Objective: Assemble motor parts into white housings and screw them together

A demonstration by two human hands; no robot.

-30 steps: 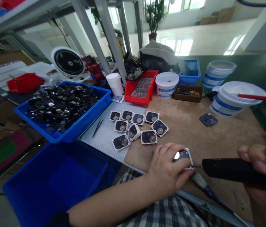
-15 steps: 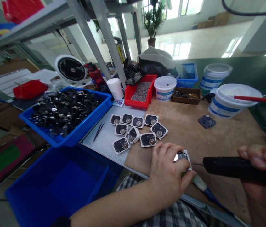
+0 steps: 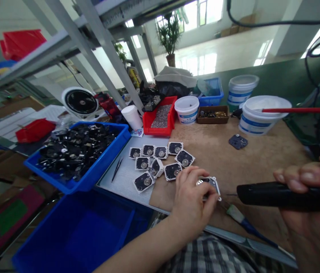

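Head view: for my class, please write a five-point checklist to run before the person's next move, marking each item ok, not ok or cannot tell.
1. Unit steadied: ok; the left hand grips it.
2. Black tool in hand: ok; the right hand holds it.
3. Tip apart from the unit: ok; a gap shows.
4. Left thumb well away from the tip: not ok, I'd judge; the tip points toward the corner beside it.
5. All of the unit's face visible: not ok; fingers cover part of it.
6. Screws fully seated: cannot tell; too small.
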